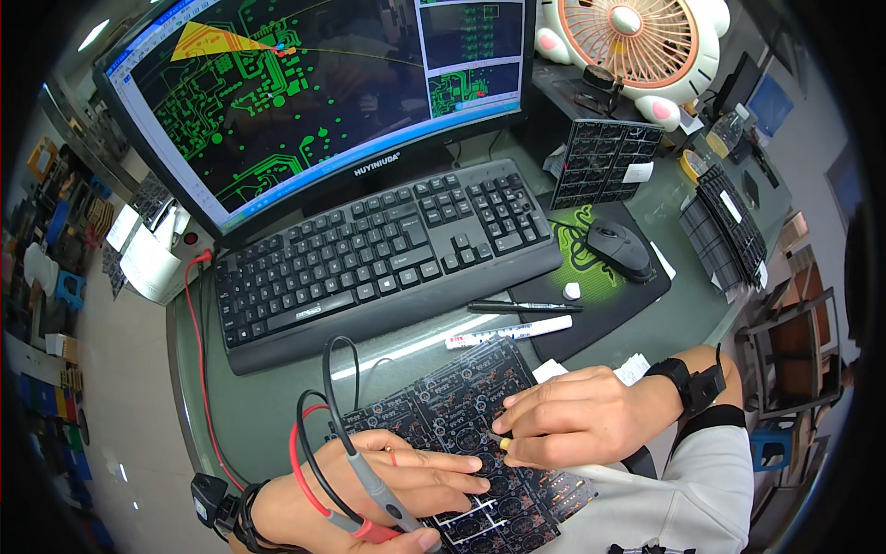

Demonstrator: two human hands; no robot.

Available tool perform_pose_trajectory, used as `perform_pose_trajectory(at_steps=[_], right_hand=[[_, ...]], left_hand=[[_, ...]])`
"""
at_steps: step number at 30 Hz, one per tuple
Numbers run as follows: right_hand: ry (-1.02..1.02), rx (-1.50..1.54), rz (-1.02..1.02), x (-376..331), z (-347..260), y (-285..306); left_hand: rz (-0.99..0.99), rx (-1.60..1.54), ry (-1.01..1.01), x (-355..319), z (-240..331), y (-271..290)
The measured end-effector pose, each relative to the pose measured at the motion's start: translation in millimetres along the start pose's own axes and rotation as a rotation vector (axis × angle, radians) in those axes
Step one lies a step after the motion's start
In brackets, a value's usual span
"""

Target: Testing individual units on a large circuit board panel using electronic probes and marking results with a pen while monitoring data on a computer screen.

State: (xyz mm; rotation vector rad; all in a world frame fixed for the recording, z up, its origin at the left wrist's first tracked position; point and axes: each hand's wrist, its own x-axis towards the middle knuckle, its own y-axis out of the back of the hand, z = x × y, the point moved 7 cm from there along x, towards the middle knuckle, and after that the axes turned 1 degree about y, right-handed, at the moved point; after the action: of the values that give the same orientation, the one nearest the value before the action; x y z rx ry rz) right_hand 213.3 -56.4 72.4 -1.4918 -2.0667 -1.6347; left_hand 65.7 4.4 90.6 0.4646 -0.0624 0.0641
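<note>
A black printed circuit board panel with round and rectangular patterns lies tilted in front of me, its near end by my lap. My left hand rests across it, fingers stretched over the surface. Between its thumb and palm run a grey test probe and a red test probe, their tips hidden. My right hand lies over the panel's right side. Its thumb and forefinger are closed on a small yellow-ended piece, mostly covered by the fingers; its kind does not show.
Beyond the panel are a white marker, a black pen, a keyboard and a mouse on its pad. A monitor with green board layouts stands behind. More boards stack at right; a red cable runs left.
</note>
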Motion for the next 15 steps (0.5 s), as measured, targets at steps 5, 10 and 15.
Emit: perform_pose_trajectory(at_steps=[5,10,15], right_hand=[[0.011,0.004,0.009,-0.9,2.2,0.3],[0.025,0.048,-0.014,-1.2,3.1,0.1],[0.029,0.034,-0.012,0.0,2.5,0.5]], left_hand=[[-0.018,0.016,0.001,-0.1,-0.6,-1.3],[-0.036,0.033,0.007,-0.6,-1.4,-3.0],[-0.031,0.034,-0.007,-0.5,-1.1,-2.3]])
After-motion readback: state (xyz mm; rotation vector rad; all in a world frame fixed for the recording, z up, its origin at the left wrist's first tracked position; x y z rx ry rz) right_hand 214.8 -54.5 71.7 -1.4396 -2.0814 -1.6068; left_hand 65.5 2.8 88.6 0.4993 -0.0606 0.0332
